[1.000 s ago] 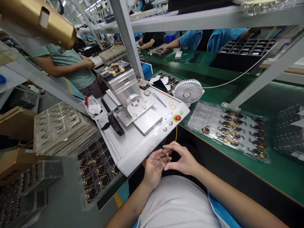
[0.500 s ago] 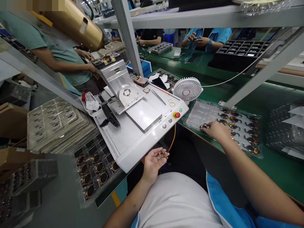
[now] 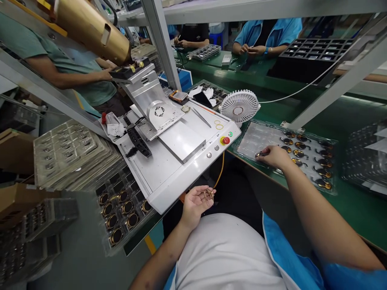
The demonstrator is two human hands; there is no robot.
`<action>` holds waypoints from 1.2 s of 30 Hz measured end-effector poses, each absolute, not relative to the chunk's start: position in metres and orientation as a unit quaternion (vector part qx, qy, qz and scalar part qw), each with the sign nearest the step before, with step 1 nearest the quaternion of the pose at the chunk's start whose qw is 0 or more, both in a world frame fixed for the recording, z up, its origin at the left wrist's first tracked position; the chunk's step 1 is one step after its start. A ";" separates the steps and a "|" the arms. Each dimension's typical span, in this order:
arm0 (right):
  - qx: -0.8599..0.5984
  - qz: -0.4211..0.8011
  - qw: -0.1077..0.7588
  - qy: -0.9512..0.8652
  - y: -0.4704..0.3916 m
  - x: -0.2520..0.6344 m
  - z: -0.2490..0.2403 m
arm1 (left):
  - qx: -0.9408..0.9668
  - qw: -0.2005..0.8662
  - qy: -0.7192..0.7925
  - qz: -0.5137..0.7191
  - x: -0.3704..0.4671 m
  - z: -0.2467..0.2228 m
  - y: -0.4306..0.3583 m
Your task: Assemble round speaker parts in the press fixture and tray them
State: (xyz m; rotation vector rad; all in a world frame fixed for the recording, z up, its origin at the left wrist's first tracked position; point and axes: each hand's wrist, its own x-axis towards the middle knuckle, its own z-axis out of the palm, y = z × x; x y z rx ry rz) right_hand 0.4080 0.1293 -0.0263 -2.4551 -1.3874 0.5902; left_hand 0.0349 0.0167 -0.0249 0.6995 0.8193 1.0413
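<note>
My left hand [image 3: 195, 203] is palm up in front of my waist, its fingers curled around a gold-coloured ring-shaped watch case [image 3: 208, 195]. Out to the right, my right hand [image 3: 273, 156] reaches over the near edge of a clear plastic tray [image 3: 252, 139]. Its fingertips pinch a small dark round part [image 3: 259, 154], whose details I cannot make out. Several round black-and-orange parts with short tails [image 3: 299, 154] lie in the right half of that tray. The hand hides some of the tray's middle.
A white machine [image 3: 169, 181] with a red button [image 3: 225, 140] stands ahead. Tweezers [image 3: 201, 117] lie on it, beside a white fan [image 3: 238, 105]. At the left are a tray of gold-rimmed round parts [image 3: 127, 207] and stacked trays [image 3: 69, 149]. Co-workers sit across the green bench [image 3: 359, 121].
The view has shifted slightly. My right hand stays at the tray's near edge, still pinching the dark part. My left hand keeps the watch case in nearly the same place.
</note>
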 end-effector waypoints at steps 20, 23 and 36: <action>-0.209 0.188 0.475 -0.834 0.069 0.255 0.048 | 0.262 0.852 0.274 0.360 0.018 0.025 0.027; -0.192 0.191 0.486 -0.831 0.070 0.253 0.043 | 0.241 0.861 0.261 0.365 0.013 0.021 0.027; -0.371 0.488 0.519 -0.596 0.056 0.232 0.015 | 0.260 0.806 0.290 0.446 0.022 0.017 0.021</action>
